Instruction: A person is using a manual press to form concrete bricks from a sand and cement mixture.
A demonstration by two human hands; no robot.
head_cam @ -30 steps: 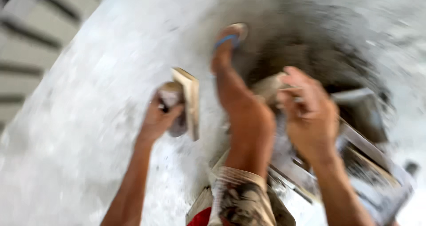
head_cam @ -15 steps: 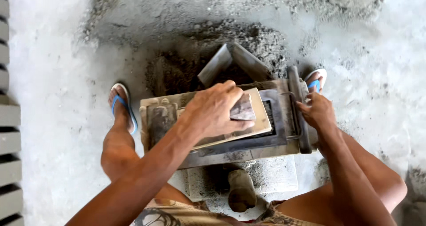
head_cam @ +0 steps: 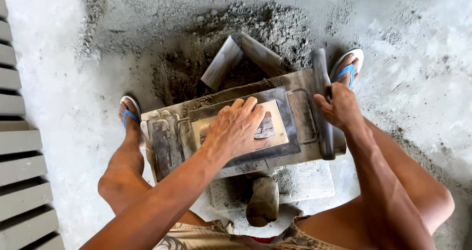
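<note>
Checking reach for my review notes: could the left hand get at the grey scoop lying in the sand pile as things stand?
Probably yes. The left hand lies flat on the pale board, holding nothing, and the grey scoop lies just beyond the mould's far edge with nothing between. The right hand grips the side handle.

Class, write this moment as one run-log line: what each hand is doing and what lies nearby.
left hand: flat on pale board atop metal mould | right hand: gripping side lever | nearby: grey mix pile

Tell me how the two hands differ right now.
The left hand lies flat, fingers spread, pressing down on the pale board atop the mould; the right hand is curled in a grip around the dark bar handle at the mould's side. The left sits centred, the right at the edge. Both are bare and touch the same metal mould.
</note>
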